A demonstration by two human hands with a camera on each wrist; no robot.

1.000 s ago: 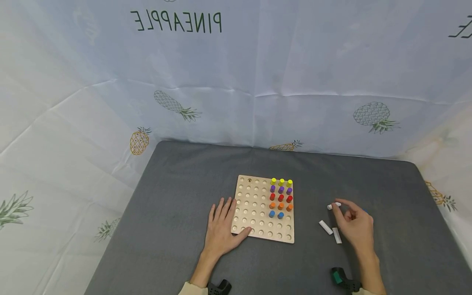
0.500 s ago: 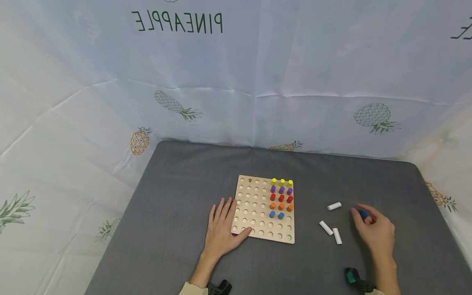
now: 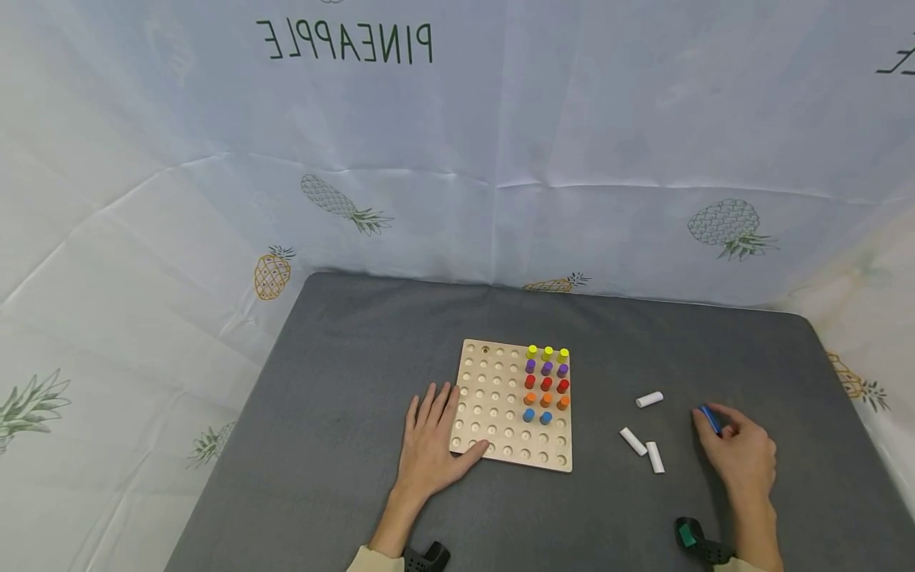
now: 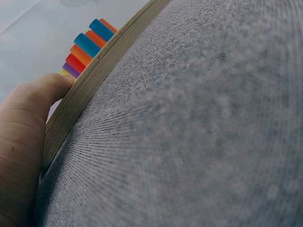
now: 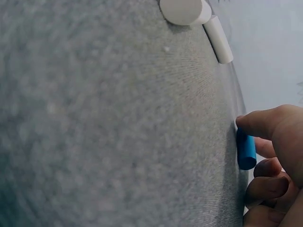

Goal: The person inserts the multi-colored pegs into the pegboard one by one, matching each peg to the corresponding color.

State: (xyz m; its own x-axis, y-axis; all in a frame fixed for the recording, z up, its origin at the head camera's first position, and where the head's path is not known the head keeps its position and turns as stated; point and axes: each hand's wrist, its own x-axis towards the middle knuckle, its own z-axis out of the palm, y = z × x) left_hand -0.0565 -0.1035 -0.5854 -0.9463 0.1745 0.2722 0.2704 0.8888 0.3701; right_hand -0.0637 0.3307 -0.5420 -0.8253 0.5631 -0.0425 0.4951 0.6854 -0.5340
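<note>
My right hand (image 3: 742, 459) holds a blue peg (image 3: 710, 419) between thumb and index finger at the right of the table. In the right wrist view, the thumb meets the far end of the blue peg (image 5: 246, 152), which lies close over the cloth; the other fingers are curled. My left hand (image 3: 427, 446) rests, fingers spread, against the left side of a wooden pegboard (image 3: 518, 443). Its thumb touches the front edge. Rows of yellow, purple, red and orange pegs, three each, and two blue pegs (image 3: 546, 418) stand upright on the board's right side.
Between board and right hand lie three loose white pegs, one (image 3: 650, 400) farther back and two nearer, including a tilted one (image 3: 632, 442). Grey cloth (image 3: 386, 334) covers the table. A white pineapple-print curtain (image 3: 457, 222) hangs behind and at the sides.
My right hand has moved right, from beside the farthest white peg to a blue peg, now between thumb and index finger. The left hand and board have stayed put.
</note>
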